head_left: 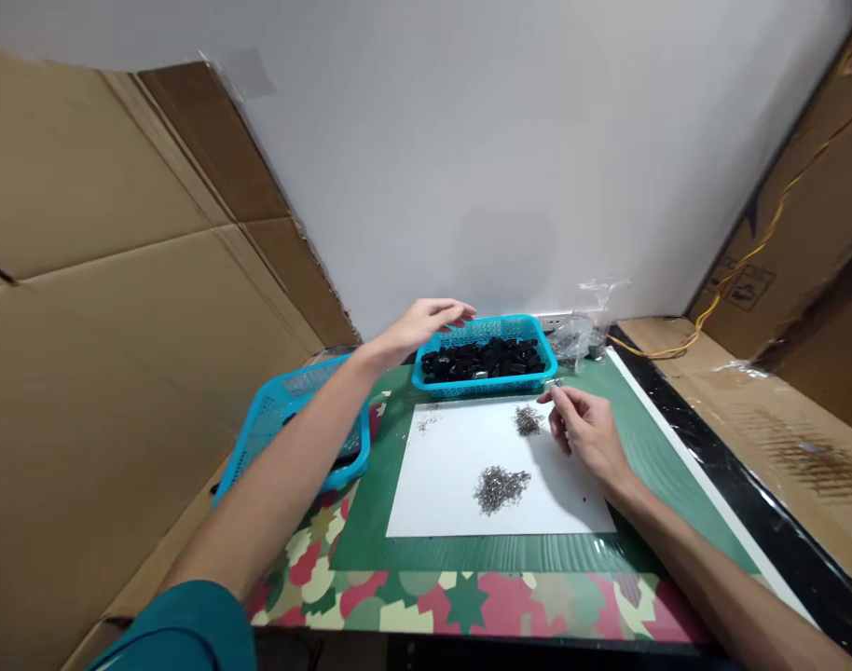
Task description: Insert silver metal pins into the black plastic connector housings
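Observation:
My left hand (432, 321) hovers over the left rear edge of a blue basket (482, 384) of black pieces (492, 359), its fingers stretched out and holding nothing visible. At the right, my right hand (580, 429) is above the white sheet (432, 494), thumb and forefinger pinched together; whatever is between them is too small to name. Beside its fingertips lies a small pile of metal bits (528, 420). A larger metal pile (500, 489) rests nearer the front of the sheet, and a few loose bits (427, 423) lie at its upper left.
Another blue basket (258, 419) stands at the left, partly behind my left forearm. Clear plastic bags (576, 337) sit right of the rear basket. Cardboard (118, 326) walls the left side, and a yellow cable (712, 303) runs along the right.

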Tool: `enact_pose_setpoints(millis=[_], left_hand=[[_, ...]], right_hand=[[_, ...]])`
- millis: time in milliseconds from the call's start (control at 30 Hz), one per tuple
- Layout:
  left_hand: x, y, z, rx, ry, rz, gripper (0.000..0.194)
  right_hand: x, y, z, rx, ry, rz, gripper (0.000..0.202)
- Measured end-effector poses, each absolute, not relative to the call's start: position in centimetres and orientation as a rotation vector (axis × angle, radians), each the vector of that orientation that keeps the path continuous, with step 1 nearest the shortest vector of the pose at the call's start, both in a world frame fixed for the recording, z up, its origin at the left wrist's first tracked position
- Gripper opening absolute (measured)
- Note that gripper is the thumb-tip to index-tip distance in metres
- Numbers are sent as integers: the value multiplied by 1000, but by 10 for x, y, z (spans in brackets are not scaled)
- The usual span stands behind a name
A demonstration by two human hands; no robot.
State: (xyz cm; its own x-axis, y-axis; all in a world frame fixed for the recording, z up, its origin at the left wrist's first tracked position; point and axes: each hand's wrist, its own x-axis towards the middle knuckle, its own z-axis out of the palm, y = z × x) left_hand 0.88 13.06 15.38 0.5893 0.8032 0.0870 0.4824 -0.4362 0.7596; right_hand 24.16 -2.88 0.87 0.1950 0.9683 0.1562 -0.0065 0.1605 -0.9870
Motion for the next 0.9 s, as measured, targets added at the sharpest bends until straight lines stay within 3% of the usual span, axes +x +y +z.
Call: enact_pose_setpoints(millis=[200,333,467,900], left_hand=[[-90,99,184,2101,1380,577,44],[-148,85,168,2285,1644,67,42],[-190,73,138,2279,1805,-66,24],[-223,87,99,2279,1810,-202,30]], right_hand=[[245,-36,9,-1216,-1215,886,52],[245,-40,10,-1260,-1293,849,49],[245,-41,10,-1290,-1361,815,50],[247,-36,1,-1311,-1595,847,51]])
